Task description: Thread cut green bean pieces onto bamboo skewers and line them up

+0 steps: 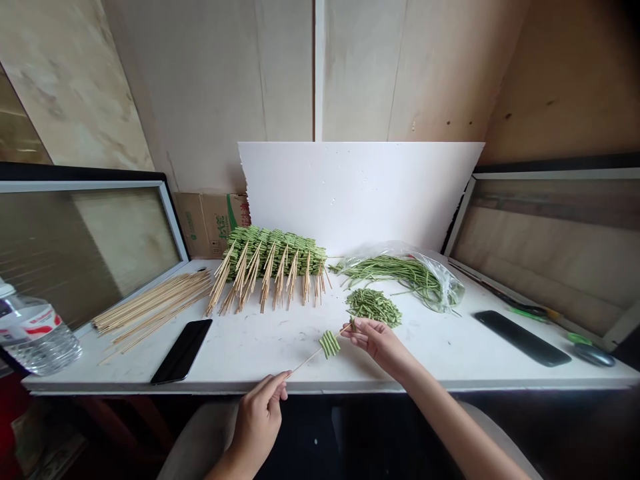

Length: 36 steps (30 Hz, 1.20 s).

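Pinched in my left hand (pixel 263 412) is the lower end of a thin wooden skewer (pixel 306 362), held slanting up to the right over the table's front edge. Several short cut green bean pieces (pixel 329 344) sit side by side on the skewer, near its upper end. At the tip, my right hand (pixel 374 339) is closed on a small green bean piece (pixel 353 323); the fingers partly hide it, and I cannot tell whether the tip has pierced it. Just behind the right hand lies a pile of cut green beans (pixel 374 305).
Finished bean skewers (pixel 273 257) are stacked at the back, sticks forward. Bare skewers (pixel 155 303) lie left, near a phone (pixel 182 351) and water bottle (pixel 37 333). Long beans in a plastic bag (pixel 410 273), a dark slab-like device (pixel 521 338) and a mouse (pixel 593 354) are right.
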Motion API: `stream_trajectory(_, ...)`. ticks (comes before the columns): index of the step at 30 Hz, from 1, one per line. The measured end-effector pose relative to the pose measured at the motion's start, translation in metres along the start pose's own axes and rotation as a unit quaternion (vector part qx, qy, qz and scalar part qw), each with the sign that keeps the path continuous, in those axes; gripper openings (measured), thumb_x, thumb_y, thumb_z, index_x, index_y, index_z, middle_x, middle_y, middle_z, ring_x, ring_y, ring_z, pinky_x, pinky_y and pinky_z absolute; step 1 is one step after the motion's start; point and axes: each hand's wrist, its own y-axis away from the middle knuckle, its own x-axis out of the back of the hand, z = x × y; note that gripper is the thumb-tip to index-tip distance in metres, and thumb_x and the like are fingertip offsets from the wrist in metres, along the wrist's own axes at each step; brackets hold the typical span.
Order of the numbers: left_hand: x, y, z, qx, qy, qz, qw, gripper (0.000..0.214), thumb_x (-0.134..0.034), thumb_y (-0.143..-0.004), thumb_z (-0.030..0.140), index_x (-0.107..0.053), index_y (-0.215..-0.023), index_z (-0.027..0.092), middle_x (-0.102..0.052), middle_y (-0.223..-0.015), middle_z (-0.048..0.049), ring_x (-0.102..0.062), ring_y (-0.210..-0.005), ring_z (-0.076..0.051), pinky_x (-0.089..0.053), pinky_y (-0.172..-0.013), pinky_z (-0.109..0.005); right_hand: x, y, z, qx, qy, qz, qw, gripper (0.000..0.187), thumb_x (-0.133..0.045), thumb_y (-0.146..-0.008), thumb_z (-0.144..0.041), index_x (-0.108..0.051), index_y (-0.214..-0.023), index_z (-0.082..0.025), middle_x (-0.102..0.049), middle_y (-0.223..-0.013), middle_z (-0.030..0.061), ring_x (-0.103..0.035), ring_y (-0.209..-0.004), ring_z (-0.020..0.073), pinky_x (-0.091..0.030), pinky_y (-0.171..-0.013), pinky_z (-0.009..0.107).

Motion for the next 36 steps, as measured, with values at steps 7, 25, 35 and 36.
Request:
stream_trajectory(7,-0.002,0.001,-0.003,0.004,0.000,0.002,1.000,0.035,-0.042,-0.102,0.014,-0.074,-0.116,0.017,-0.072,-0.076,-0.0033,-0.072,-0.072,-0.015,-0.059,-0.073,-0.022,0.001,-0.001,0.002,0.005,0.013,0.002,1.000,0.034,-0.082,-0.081,-0.050,-0.079,-0.094,-0.018,-0.078,-0.101,0.0090,-0.072,-0.109,0.0253,-0.054,-0.090,0.031)
stream_trajectory(25,-0.003,0.000,-0.004,-0.007,0.003,0.004,1.000,0.042,-0.040,-0.095,0.004,-0.075,-0.114,0.017,-0.071,-0.076,-0.0035,-0.071,-0.071,-0.014,-0.058,-0.072,-0.021,0.002,0.000,-0.001,0.022,0.086,-0.004,0.996,0.038,-0.080,-0.082,-0.054,-0.082,-0.090,-0.017,-0.080,-0.099,0.0137,-0.075,-0.103,0.0294,-0.053,-0.103,0.046)
stream_trajectory(35,-0.004,-0.001,0.001,0.008,0.020,0.004,1.000,0.045,-0.037,-0.093,0.001,-0.075,-0.110,0.017,-0.069,-0.072,-0.0040,-0.068,-0.068,-0.015,-0.055,-0.069,-0.022,-0.010,0.002,0.002,0.035,0.102,0.017,0.994,0.045,-0.080,-0.080,-0.060,-0.082,-0.091,-0.017,-0.078,-0.108,0.0164,-0.071,-0.112,0.0339,-0.053,-0.107,0.051)
stream_trajectory(36,-0.004,-0.001,0.002,0.010,0.023,0.003,1.000,0.045,-0.037,-0.093,0.001,-0.075,-0.110,0.017,-0.069,-0.072,-0.0042,-0.068,-0.068,-0.015,-0.055,-0.069,-0.022,-0.012,0.002,0.005,0.036,0.096,0.019,0.995,0.045,-0.081,-0.078,-0.060,-0.082,-0.090,-0.017,-0.078,-0.108,0.0164,-0.070,-0.112,0.0343,-0.052,-0.107,0.051)
